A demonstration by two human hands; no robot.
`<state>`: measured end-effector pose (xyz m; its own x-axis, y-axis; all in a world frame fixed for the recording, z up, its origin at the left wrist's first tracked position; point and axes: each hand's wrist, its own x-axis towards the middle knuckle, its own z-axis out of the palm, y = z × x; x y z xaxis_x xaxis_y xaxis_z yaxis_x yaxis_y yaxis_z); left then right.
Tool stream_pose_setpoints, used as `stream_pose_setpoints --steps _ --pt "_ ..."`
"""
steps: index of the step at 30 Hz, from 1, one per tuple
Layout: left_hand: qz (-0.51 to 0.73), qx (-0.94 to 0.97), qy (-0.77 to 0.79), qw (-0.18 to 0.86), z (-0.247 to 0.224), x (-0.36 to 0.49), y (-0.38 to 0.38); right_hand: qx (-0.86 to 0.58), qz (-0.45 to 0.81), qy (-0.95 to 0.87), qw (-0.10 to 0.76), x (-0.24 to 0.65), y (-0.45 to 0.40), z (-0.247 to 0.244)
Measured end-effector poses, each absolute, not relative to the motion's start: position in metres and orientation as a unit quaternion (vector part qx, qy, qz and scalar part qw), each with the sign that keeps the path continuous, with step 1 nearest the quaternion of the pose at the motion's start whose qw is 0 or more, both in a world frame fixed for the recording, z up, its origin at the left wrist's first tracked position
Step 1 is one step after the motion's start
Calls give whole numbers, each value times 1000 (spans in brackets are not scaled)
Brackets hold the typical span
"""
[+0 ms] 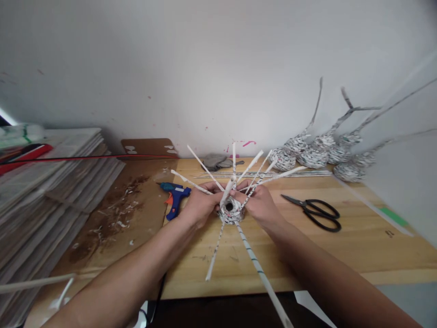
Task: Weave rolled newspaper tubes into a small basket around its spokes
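Small round paper weave, white with dark print, dark hole in the middle, pale sticks splaying outward, held between left hand and right hand

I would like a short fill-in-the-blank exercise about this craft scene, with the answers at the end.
1. The glue gun near the left hand is mostly ____ in colour.
2. The scissors lie to the ____ of the right hand.
3. The number of hands holding the woven paper piece is ____.

Missing words: blue; right; two.
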<state>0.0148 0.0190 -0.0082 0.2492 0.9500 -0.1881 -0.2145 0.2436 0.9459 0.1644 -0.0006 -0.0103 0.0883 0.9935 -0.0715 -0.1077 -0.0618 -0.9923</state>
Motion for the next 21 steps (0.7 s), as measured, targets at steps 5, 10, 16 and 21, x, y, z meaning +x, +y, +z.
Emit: stream_pose_setpoints --steps 5,10,16,21 --pt "434 441 422 662 -15 13 20 -529 452 -452 558 162 -1 -16" --pt "467 409 432 654 -19 17 18 -509 477 -420 581 160 -2 -16" --pt "492 450 436 604 -23 17 16 -528 497 -422 544 163 0 -15" --pt "485 536 445 529 -18 17 12 -523 520 -417 531 167 1 -14"
